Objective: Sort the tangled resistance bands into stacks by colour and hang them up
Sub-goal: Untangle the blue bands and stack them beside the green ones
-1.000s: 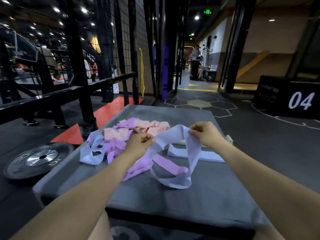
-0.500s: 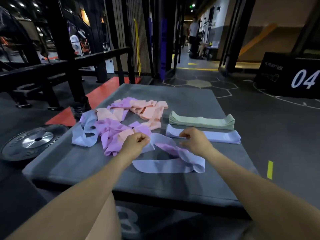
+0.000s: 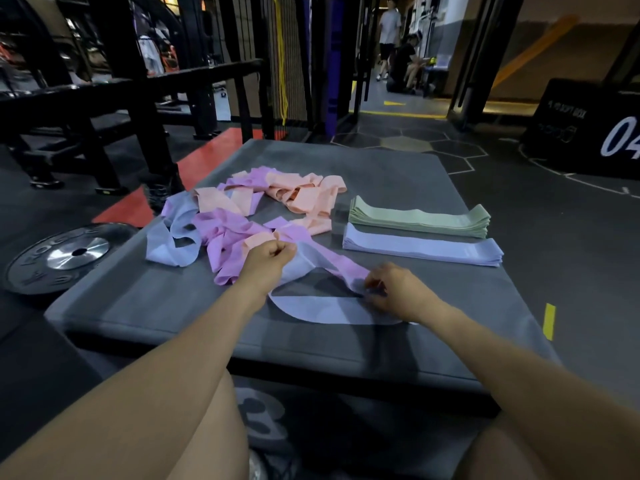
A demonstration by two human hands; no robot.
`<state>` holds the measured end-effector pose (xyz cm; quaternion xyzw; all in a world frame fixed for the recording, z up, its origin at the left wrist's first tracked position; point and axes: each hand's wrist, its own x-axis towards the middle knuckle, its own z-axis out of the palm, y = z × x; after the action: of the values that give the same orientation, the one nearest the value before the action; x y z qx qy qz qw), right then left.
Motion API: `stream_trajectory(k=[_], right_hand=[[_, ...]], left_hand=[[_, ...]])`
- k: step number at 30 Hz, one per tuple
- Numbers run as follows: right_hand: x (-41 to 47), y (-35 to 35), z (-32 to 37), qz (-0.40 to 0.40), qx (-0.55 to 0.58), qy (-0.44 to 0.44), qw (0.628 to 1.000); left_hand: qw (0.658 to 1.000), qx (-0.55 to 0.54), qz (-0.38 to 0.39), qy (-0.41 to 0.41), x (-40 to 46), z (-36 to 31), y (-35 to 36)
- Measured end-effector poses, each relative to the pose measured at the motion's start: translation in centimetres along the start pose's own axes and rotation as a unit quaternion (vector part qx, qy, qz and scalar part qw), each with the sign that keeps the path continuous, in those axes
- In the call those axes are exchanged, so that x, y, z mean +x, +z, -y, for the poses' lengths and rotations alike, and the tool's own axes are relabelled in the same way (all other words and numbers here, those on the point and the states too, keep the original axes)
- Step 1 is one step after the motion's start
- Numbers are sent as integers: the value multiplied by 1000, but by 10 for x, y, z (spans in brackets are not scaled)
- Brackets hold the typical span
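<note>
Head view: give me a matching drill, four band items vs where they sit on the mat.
Items:
1. green stack
2. pale blue stack
3. pale blue loop
4. tangled pile

Places:
A. pinched between the left hand and right hand
B. left half of the mat
C. far right, behind the other stack
D. right, nearer of the two stacks

Pairs: 1-C, 2-D, 3-A, 4-B

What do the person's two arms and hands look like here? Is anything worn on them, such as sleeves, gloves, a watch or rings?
Both arms are bare from the frame's bottom edge to the wrist: no sleeves show. The left hand and the right hand wear no gloves. No watch, bracelet or ring is visible on either wrist or hand, though the fingers are too small to rule out a thin ring.
</note>
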<state>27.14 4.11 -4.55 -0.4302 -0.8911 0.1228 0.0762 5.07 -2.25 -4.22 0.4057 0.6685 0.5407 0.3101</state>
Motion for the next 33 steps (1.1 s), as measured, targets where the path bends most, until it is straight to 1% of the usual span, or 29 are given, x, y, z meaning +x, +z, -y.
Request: stream_trajectory(k=[2,3,5,8,10,12,14,16,18,19,20,21,22,24,27,30,31,33], right_hand=[[2,-1,-1,-27,6,2,1000],[4,-3,-1,-40,26,13,999],[9,-9,-2,-74,96,38,992],[13,-22,-7,-129,203,76,968],[12,-27,-12,-148,296,103,938],[9,-28,-18,-153,375,131,905],[8,-28,-19,-163,432,148,875],[9,-30,-18,-173,486,159,842],[9,-29,-19,-172,514,164,824],[9,-28,-19,-167,506,165,830],[9,-25,-21,-159,474,163,851],[9,-22,-22,-148,426,164,878],[9,-20,-23,-134,377,163,902],[9,-17,-24,-114,306,150,933],[6,-18,-27,-107,251,127,954],[-1,-20,-29,-104,231,108,961],[-4,-22,-30,-107,222,104,964],[-11,-26,-31,-111,199,100,969]], left_hand=[[1000,1,0,-3,2,2,0],[1000,-4,-1,-4,3,3,1],[999,-30,-16,-13,6,3,1],[992,-103,-45,-50,9,1,-2],[984,-154,-42,-77,10,0,-3],[981,-167,-38,-91,10,-1,-4],[972,-201,-46,-109,10,-1,-2],[955,-257,-57,-136,12,-2,0],[950,-262,-70,-158,14,-4,2],[954,-241,-71,-165,15,-4,4],[967,-180,-73,-163,13,-4,6],[982,-85,-75,-150,10,-5,9],[989,11,-74,-124,7,-4,11],[987,132,-67,-63,5,1,14],[966,245,-80,10,2,7,11],[919,354,-121,125,-4,5,13],[904,372,-123,172,-9,1,17],[881,388,-93,255,-18,-6,29]])
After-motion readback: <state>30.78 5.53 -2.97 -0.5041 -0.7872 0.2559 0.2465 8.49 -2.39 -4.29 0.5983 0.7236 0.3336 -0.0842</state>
